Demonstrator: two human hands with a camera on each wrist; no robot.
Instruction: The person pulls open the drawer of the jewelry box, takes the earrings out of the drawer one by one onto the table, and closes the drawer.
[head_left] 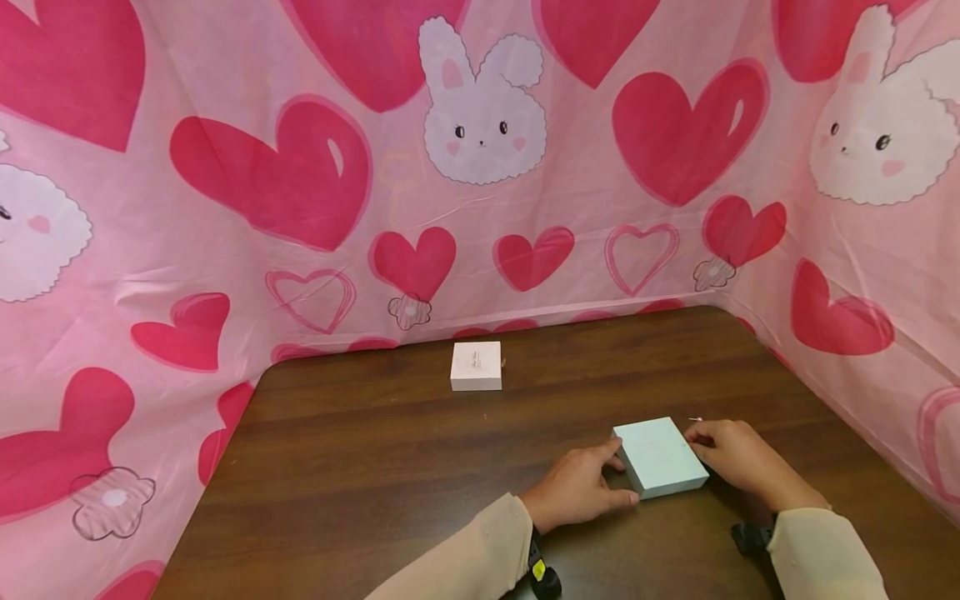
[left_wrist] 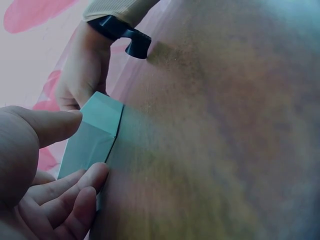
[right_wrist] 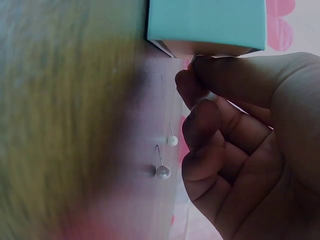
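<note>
A mint green box (head_left: 660, 457) lies flat at the right of the table. My left hand (head_left: 579, 490) holds its left end, the thumb and fingers touching different sides in the left wrist view. At the opposite end, my right hand (head_left: 738, 457) pinches with thumb and forefinger a thin piece at the box's edge, mostly hidden by the fingertips. The right wrist view shows a brownish inner face in that end of the box (right_wrist: 207, 22). Below the fingers lie two pearl-headed pieces with thin metal stems, a smaller pearl (right_wrist: 172, 140) and a larger pearl (right_wrist: 163, 172).
Farther back on the brown wooden table (head_left: 360, 467) sits a small white box (head_left: 476, 367) with printed writing and a little tab on its right side. Pink cloth (head_left: 480, 208) with hearts and rabbits hangs behind the table and along its sides.
</note>
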